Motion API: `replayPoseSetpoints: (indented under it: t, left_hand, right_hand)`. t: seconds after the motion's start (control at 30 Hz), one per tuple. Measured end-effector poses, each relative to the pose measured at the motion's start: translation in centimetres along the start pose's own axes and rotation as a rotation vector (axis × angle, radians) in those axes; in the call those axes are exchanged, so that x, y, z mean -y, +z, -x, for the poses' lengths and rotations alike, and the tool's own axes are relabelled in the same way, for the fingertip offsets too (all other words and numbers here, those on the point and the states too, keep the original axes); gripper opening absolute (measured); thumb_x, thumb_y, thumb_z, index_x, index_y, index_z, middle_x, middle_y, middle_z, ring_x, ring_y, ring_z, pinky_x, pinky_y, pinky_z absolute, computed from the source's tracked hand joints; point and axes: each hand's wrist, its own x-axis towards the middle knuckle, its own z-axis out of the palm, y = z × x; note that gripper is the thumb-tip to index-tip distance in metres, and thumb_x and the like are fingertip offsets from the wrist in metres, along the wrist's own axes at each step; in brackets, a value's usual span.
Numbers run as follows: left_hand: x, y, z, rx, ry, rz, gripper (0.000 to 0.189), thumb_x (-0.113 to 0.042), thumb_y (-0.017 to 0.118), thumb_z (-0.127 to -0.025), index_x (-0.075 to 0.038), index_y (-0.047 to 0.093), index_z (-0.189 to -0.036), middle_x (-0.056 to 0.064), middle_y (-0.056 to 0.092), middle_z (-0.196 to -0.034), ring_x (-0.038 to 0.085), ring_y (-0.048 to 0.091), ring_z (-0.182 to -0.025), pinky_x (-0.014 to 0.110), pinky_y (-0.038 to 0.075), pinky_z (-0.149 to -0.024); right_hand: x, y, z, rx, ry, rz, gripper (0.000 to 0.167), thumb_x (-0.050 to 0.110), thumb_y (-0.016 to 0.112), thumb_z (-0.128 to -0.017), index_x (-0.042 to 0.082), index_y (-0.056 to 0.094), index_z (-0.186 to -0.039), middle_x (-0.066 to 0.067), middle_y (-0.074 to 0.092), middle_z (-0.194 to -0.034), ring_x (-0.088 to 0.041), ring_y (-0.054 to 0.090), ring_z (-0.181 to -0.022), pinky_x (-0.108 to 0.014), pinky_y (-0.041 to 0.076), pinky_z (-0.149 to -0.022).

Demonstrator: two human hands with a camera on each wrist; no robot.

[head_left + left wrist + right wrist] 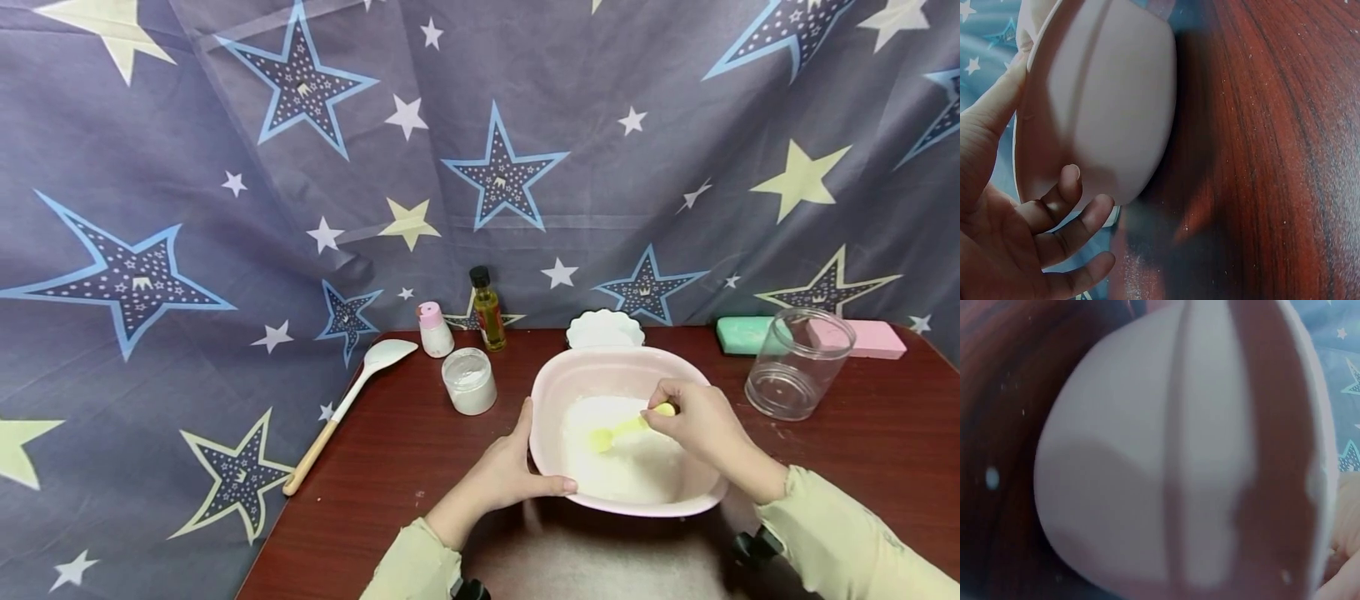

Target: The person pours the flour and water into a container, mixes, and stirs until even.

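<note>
A pale pink basin (547, 392) with white contents (637, 475) stands on the table. My left hand (504, 468) holds its near left corner, the thumb on the front rim and the index finger along the left side. In the left wrist view, the other fingers (1063, 240) bend loosely beside the outer wall. Over the basin, my right hand (701, 421) pinches a small yellow spoon (622, 429) by its handle, the bowl end down at the white contents. The right wrist view mostly shows the basin's outer wall (1116, 456), with part of the hand at the right edge.
Left of the basin are a jar of white powder (470, 383), a pink-capped shaker (435, 329), an oil bottle (489, 312) and a wooden-handled white ladle (360, 383). Behind it stands a white scalloped dish (604, 327). A clear container (791, 367) and green (738, 335) and pink blocks (870, 339) are right.
</note>
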Motion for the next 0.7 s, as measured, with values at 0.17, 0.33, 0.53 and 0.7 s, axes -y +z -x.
replayPoseSetpoints:
  t: [0.17,0.33,0.53,0.7]
  left_hand:
    - [0.0,0.0,0.0,-0.001,0.008,0.007,0.128,-0.058,0.082,-0.068,-0.01,0.004,-0.158,0.018,0.058,-0.131,0.023,0.059,-0.112,0.039,0.045,-0.095]
    - [0.0,0.0,0.0,0.001,0.005,0.011,0.128,-0.058,0.082,-0.068,-0.01,0.004,-0.158,0.019,0.058,-0.132,0.022,0.06,-0.112,0.039,0.046,-0.094]
    - [0.0,0.0,0.1,0.006,0.0,0.012,0.129,-0.058,0.082,-0.068,-0.009,0.004,-0.158,0.019,0.058,-0.132,0.023,0.059,-0.111,0.039,0.046,-0.094]
    - [0.0,0.0,0.0,0.004,0.004,0.012,0.129,-0.058,0.082,-0.068,-0.01,0.003,-0.158,0.019,0.057,-0.132,0.022,0.06,-0.111,0.039,0.046,-0.094]
  right_hand:
    - [-0.7,-1.4,-0.1,-0.015,0.015,0.054,0.011,0.012,0.075,-0.077,0.017,0.066,-0.073,0.007,0.045,-0.055,-0.015,0.042,-0.054,-0.031,0.032,-0.054]
    - [-1.6,-2.3,-0.4,-0.052,0.0,0.105,0.008,0.009,0.072,-0.076,0.013,0.066,-0.074,0.007,0.05,-0.057,-0.016,0.044,-0.055,-0.032,0.034,-0.054]
    - [-2.3,-3.4,-0.3,-0.053,-0.011,0.145,0.008,0.008,0.072,-0.077,0.013,0.065,-0.075,0.007,0.052,-0.06,-0.016,0.046,-0.058,-0.033,0.035,-0.056]
    - [-2.3,-4.5,0.0,-0.024,-0.037,0.176,0.011,0.008,0.07,-0.077,0.015,0.063,-0.073,0.007,0.05,-0.061,-0.015,0.045,-0.058,-0.031,0.035,-0.054]
